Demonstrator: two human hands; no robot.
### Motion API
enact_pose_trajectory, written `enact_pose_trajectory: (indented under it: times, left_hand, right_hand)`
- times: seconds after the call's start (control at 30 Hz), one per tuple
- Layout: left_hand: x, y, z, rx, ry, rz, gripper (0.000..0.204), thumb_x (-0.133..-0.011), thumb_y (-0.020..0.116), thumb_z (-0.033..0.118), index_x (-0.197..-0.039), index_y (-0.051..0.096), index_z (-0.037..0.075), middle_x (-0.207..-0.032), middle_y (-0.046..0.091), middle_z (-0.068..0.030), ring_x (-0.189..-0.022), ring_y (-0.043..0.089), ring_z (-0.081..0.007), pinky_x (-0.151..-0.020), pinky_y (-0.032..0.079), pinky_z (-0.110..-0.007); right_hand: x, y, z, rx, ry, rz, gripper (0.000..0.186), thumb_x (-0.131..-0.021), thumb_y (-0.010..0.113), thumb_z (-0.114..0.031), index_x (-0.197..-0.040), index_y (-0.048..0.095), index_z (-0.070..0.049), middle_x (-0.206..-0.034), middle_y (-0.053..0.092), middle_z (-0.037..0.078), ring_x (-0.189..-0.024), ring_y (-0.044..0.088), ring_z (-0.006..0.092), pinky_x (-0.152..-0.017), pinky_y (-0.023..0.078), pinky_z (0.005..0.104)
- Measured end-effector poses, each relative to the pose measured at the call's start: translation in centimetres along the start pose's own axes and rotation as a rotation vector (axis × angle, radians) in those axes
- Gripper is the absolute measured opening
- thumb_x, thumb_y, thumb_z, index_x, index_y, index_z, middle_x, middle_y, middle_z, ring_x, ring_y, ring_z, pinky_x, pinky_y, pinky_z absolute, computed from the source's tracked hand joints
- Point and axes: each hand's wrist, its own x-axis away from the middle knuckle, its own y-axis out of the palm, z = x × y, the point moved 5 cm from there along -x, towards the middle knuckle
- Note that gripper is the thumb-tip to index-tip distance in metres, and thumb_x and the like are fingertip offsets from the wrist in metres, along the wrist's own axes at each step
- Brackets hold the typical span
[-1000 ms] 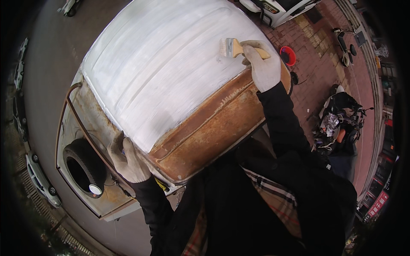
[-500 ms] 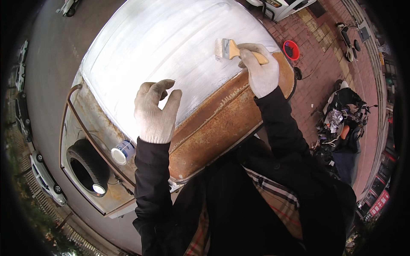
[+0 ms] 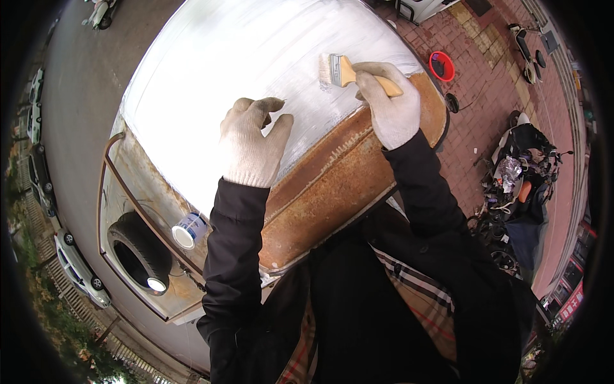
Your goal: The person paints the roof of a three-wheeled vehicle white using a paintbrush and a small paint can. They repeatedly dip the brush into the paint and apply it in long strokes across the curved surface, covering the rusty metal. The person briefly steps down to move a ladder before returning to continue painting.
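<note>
My right hand (image 3: 390, 102), in a pale knit glove, grips the wooden handle of a flat paintbrush (image 3: 344, 70). The bristles point left and lie against or just over a broad white-painted panel (image 3: 224, 70), which looks like a vehicle roof. My left hand (image 3: 256, 137), also gloved, hovers above the panel left of the brush, thumb and fingers apart with nothing between them. Along the near side runs a rusty brown strip (image 3: 332, 198) without white paint. An open paint can (image 3: 190, 232) with white inside stands left of my left forearm.
A rusty metal rack rail (image 3: 137, 208) surrounds a black tire (image 3: 137, 249) at the left. To the right, a red bucket (image 3: 441, 66) stands on brick paving near a loaded scooter (image 3: 521, 169). Parked cars (image 3: 80, 269) line the road at far left.
My left hand has moved right and farther away over the panel, toward the brush. The brush has shifted slightly left, still in my right hand. The whole view has turned a little.
</note>
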Motion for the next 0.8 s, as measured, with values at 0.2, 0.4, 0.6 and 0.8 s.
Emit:
enact_pose_trajectory:
  times: [0.2, 0.4, 0.6, 0.8]
  left_hand:
    - [-0.7, 0.7, -0.3, -0.026, -0.008, -0.043, 0.031, -0.090, 0.075, 0.023, -0.112, 0.077, 0.002, -0.098, 0.066, -0.0109, -0.089, 0.066, -0.0207, -0.083, 0.056, -0.034]
    - [-1.2, 1.2, -0.3, -0.031, -0.017, -0.062, 0.033, -0.090, 0.074, 0.025, -0.113, 0.077, 0.001, -0.098, 0.066, -0.0113, -0.088, 0.065, -0.0201, -0.083, 0.056, -0.034]
    - [-0.8, 0.9, -0.6, -0.027, -0.044, -0.054, 0.033, -0.090, 0.074, 0.025, -0.113, 0.077, 0.001, -0.096, 0.064, -0.0111, -0.087, 0.064, -0.0196, -0.082, 0.055, -0.034]
    - [-0.7, 0.6, -1.2, -0.030, -0.058, -0.056, 0.033, -0.091, 0.074, 0.025, -0.113, 0.076, 0.000, -0.096, 0.064, -0.0109, -0.086, 0.064, -0.0194, -0.081, 0.055, -0.034]
  right_hand:
    - [0.6, -0.9, -1.7, -0.013, -0.007, 0.017, 0.018, -0.101, 0.067, -0.005, -0.116, 0.071, 0.004, -0.089, 0.068, 0.002, -0.078, 0.059, 0.0059, -0.069, 0.049, 0.0216]
    - [0.0, -0.6, -1.1, 0.057, -0.054, 0.002, 0.019, -0.101, 0.068, -0.006, -0.116, 0.071, 0.003, -0.093, 0.070, 0.003, -0.082, 0.061, 0.0057, -0.072, 0.051, 0.0218]
    - [-1.0, 1.0, 0.4, 0.081, -0.023, -0.028, 0.017, -0.100, 0.069, -0.006, -0.114, 0.071, 0.003, -0.093, 0.071, 0.003, -0.082, 0.062, 0.0060, -0.073, 0.052, 0.0219]
    - [-0.9, 0.3, -0.9, -0.042, -0.030, -0.007, 0.016, -0.100, 0.069, -0.006, -0.113, 0.072, 0.003, -0.092, 0.070, 0.004, -0.081, 0.062, 0.0066, -0.073, 0.052, 0.0224]
